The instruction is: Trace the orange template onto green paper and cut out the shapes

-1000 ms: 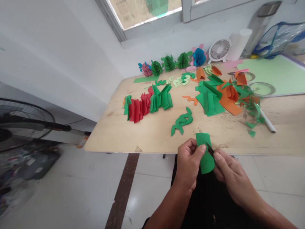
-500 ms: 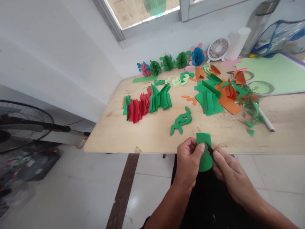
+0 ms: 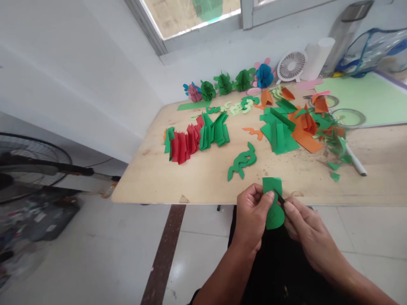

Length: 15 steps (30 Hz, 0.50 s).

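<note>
A piece of green paper (image 3: pixel 274 218) with a rounded lower end is pinched by my left hand (image 3: pixel 252 212), thumb on top, at the table's front edge. My right hand (image 3: pixel 305 220) is closed on dark scissors (image 3: pixel 280 199). Their blades lie against the right side of the paper; the handles are mostly hidden in my fingers. Just beyond my hands, several wavy green paper cutouts (image 3: pixel 242 162) lie in a small heap. A single orange cutout (image 3: pixel 253 133) rests farther back.
Folded red papers (image 3: pixel 184 145) and green papers (image 3: pixel 214 132) stand at left. Green and orange scraps (image 3: pixel 305 127) cover the right, beside a white marker (image 3: pixel 355 161). Along the wall are paper figures (image 3: pixel 224 83) and a small white fan (image 3: pixel 291 66). A larger fan (image 3: pixel 34 169) stands left of the table.
Almost nothing differs. Both hands, the scissors and the green paper hold nearly the same position, with only a tiny shift of the view.
</note>
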Each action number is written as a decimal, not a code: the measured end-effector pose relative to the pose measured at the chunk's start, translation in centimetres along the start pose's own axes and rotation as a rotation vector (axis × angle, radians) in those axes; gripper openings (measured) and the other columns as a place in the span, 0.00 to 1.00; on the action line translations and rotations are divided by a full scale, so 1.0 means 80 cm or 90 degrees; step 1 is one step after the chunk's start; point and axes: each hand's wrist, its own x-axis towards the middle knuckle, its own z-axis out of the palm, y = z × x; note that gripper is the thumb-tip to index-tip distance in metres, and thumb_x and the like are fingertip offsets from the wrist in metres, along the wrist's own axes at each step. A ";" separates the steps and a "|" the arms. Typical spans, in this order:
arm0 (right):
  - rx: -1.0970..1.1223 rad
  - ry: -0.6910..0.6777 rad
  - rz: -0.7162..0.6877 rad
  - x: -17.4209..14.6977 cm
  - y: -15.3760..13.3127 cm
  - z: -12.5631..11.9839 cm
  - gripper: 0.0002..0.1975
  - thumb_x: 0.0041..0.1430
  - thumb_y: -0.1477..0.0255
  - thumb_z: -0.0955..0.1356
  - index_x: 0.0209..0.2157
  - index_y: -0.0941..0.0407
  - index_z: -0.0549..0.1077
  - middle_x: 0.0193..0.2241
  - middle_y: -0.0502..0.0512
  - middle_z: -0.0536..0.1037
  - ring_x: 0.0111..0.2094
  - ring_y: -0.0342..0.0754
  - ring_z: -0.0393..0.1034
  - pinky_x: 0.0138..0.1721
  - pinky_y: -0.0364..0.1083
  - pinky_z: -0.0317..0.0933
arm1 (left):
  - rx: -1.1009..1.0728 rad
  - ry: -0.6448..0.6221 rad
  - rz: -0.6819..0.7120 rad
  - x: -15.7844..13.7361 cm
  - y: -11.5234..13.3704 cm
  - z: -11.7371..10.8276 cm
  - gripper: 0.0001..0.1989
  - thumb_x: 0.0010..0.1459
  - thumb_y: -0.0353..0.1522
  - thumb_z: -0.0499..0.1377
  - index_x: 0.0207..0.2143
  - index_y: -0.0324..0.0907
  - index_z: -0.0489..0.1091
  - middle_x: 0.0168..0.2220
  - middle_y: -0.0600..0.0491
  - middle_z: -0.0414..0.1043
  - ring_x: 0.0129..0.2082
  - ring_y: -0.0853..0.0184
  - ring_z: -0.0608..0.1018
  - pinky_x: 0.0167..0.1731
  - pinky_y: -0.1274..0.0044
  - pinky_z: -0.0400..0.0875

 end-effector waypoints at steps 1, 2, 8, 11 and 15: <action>-0.004 0.000 0.002 0.000 0.000 0.000 0.22 0.64 0.54 0.61 0.22 0.53 0.55 0.18 0.43 0.51 0.20 0.40 0.43 0.19 0.42 0.41 | 0.001 -0.001 0.004 0.000 0.000 0.000 0.09 0.50 0.32 0.63 0.24 0.38 0.66 0.21 0.56 0.69 0.22 0.74 0.68 0.26 0.81 0.63; -0.010 0.000 0.004 -0.001 0.000 -0.001 0.23 0.64 0.54 0.61 0.22 0.53 0.55 0.18 0.43 0.51 0.20 0.41 0.43 0.19 0.42 0.41 | 0.002 -0.002 0.009 0.001 0.000 -0.001 0.09 0.50 0.32 0.63 0.24 0.38 0.66 0.21 0.56 0.69 0.23 0.74 0.69 0.26 0.81 0.63; -0.026 0.000 0.002 0.002 -0.005 0.001 0.23 0.64 0.53 0.61 0.22 0.53 0.55 0.18 0.43 0.52 0.20 0.41 0.43 0.19 0.43 0.41 | 0.029 0.003 0.013 0.001 -0.001 -0.001 0.09 0.51 0.34 0.62 0.25 0.39 0.66 0.21 0.57 0.68 0.22 0.74 0.68 0.26 0.80 0.62; -0.023 0.007 -0.002 0.002 -0.007 0.003 0.23 0.64 0.53 0.61 0.22 0.53 0.55 0.18 0.43 0.52 0.20 0.41 0.43 0.19 0.43 0.41 | 0.033 0.005 0.007 0.001 -0.001 -0.001 0.10 0.51 0.35 0.63 0.25 0.39 0.66 0.21 0.57 0.67 0.22 0.74 0.67 0.25 0.80 0.61; -0.017 0.011 -0.005 0.001 -0.008 0.003 0.23 0.64 0.54 0.61 0.22 0.53 0.55 0.18 0.43 0.52 0.20 0.41 0.44 0.19 0.43 0.42 | 0.035 0.007 0.006 0.002 -0.002 -0.001 0.11 0.50 0.36 0.63 0.24 0.40 0.65 0.21 0.57 0.67 0.22 0.74 0.67 0.25 0.80 0.61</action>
